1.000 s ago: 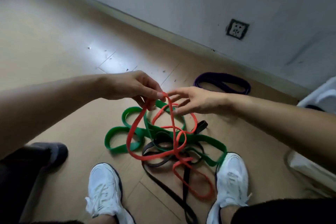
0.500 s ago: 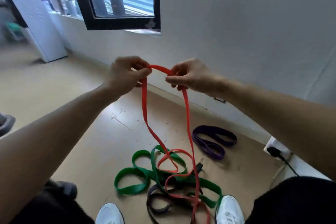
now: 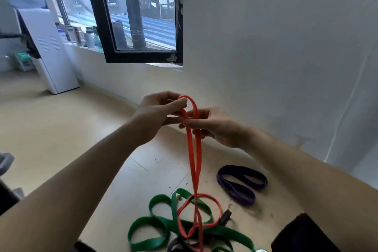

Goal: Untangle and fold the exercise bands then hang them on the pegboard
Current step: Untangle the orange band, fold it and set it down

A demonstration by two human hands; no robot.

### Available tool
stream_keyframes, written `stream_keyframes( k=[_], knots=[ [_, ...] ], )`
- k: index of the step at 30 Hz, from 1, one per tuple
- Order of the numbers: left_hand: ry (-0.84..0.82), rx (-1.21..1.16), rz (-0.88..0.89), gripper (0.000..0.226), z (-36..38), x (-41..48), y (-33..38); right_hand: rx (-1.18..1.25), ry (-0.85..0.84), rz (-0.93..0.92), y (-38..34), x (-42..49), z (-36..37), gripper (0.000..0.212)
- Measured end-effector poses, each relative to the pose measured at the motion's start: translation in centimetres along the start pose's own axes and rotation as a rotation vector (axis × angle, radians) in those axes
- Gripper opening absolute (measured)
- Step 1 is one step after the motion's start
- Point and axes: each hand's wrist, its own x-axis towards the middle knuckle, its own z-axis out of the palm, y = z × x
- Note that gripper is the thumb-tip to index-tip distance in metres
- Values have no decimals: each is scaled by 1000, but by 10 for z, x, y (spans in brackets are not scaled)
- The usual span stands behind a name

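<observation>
The fingers of my left hand (image 3: 157, 112) and right hand (image 3: 212, 127) pinch the red band (image 3: 194, 159) at its top loop. Its lower end lies tangled across the green band (image 3: 161, 225) and black band (image 3: 225, 216) on the floor (image 3: 61, 139), with the purple band (image 3: 241, 184) nearby.

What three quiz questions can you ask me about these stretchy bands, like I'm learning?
1. Which band do the left hand and right hand pinch?
2. True or false: the purple band is tangled in the pile.
3. Pick one. The held band's lower loop: A hangs in the air; B lies across the green band; C sits on a chair.

Key
1. The red band.
2. False; it lies apart from the pile.
3. B.
</observation>
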Motion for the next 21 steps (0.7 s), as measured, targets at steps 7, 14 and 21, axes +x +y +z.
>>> stream_keyframes(
  k=[7, 14, 21],
  knots=[
    [110, -205, 11, 33, -14, 15, -6, -240, -2, 10, 24, 19, -4, 10],
    [288, -445, 38, 14, -50, 28, -12, -174, -172, 147, 47, 15, -41, 11],
    [361, -427, -54, 30, -80, 34, -40, 47, -50, 128, 41, 7, -67, 32]
  ],
)
